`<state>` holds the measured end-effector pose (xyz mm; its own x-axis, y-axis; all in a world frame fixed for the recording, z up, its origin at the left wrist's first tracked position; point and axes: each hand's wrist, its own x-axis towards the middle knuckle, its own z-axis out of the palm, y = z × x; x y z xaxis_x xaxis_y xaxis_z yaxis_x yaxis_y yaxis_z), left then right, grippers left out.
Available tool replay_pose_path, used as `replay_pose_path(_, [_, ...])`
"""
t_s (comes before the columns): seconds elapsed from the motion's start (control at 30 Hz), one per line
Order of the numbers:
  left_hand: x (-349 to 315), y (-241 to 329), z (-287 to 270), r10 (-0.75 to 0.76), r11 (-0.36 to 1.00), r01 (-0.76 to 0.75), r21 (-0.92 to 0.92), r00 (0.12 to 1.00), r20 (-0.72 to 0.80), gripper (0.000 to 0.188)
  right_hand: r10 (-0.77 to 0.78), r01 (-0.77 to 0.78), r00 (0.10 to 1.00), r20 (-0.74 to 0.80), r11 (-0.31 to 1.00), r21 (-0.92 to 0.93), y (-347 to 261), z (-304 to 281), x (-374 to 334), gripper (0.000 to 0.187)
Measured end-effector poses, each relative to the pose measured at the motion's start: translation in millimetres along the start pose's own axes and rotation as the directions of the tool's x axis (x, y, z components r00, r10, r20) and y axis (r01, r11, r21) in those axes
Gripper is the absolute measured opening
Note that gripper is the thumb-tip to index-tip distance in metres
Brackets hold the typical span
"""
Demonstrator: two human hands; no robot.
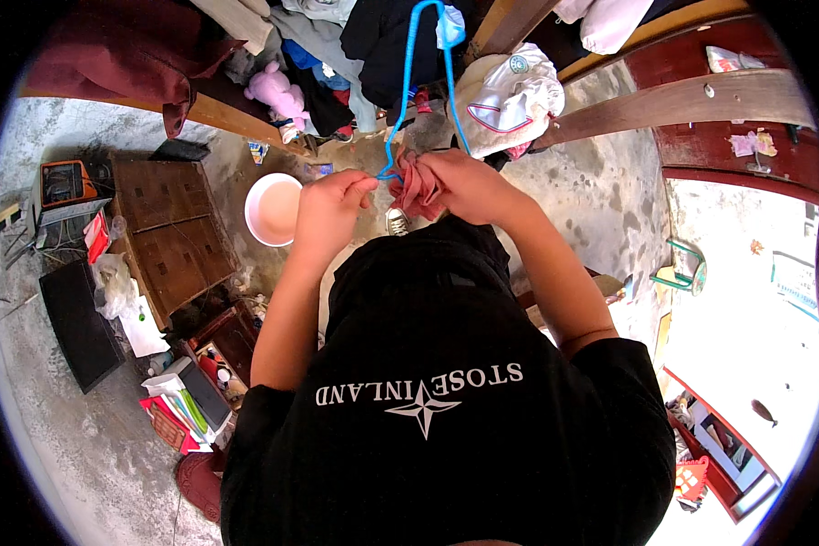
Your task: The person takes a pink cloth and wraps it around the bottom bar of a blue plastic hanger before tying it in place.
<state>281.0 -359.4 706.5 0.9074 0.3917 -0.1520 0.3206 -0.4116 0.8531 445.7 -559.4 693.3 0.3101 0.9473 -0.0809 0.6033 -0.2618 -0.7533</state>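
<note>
A blue clothes hanger (408,68) stands up in front of my body, its long loop reaching toward the hanging clothes. My left hand (329,207) is closed, thumb and fingers pinching the hanger's near left corner. My right hand (475,187) is closed round a crumpled dusty-red cloth (417,189), which bunches beside the hanger's lower end. The hanger's right side runs down to my right knuckles; whether those fingers also grip it is hidden. A small pale blue-white piece (450,29) shows at the hanger's far end.
Left of my left hand, a pale basin (249,214) stands on the concrete floor. Ahead, a wooden frame (692,98) borders piled clothes, a pink plush toy (276,93) and a white bag (510,98). A brown wooden cabinet (168,214) is left; a green stool (696,273) is right.
</note>
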Motion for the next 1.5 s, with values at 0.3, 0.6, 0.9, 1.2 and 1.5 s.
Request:
replay_pose_path(0.3, [13.3, -23.1, -9.9, 0.233, 0.960, -0.261, -0.100, 0.944, -0.232, 0.061, 0.167, -0.198, 0.938, -0.305, 0.977, -0.074, -14.4, 7.8, -10.8, 0.057])
replay_pose_path(0.6, [31.9, -52.0, 46.4, 0.259, 0.909, -0.105, -0.403, 0.900, 0.350, 0.102, 0.129, 0.267, 0.918, -0.374, 0.495, 0.827, -17.9, 6.4, 16.1, 0.048])
replay_pose_path(0.9, [27.4, -39.3, 62.9, 0.053, 0.870, 0.114, -0.480, 0.945, 0.322, 0.048, 0.345, 0.007, 0.852, -0.394, 0.744, 0.668, -13.6, -10.4, 6.2, 0.048])
replay_pose_path(1.2, [13.0, -27.5, -15.4, -0.029, 0.872, 0.299, -0.387, 0.822, 0.568, 0.047, 0.317, 0.045, 0.755, -0.574, 0.849, 0.527, 8.1, -64.2, -65.9, 0.051])
replay_pose_path(1.5, [23.4, -1.3, -34.6, -0.107, 0.851, 0.465, -0.245, 0.610, 0.785, 0.056, 0.051, 0.014, 0.901, -0.431, 0.989, 0.146, -5.7, -100.6, -26.4, 0.056])
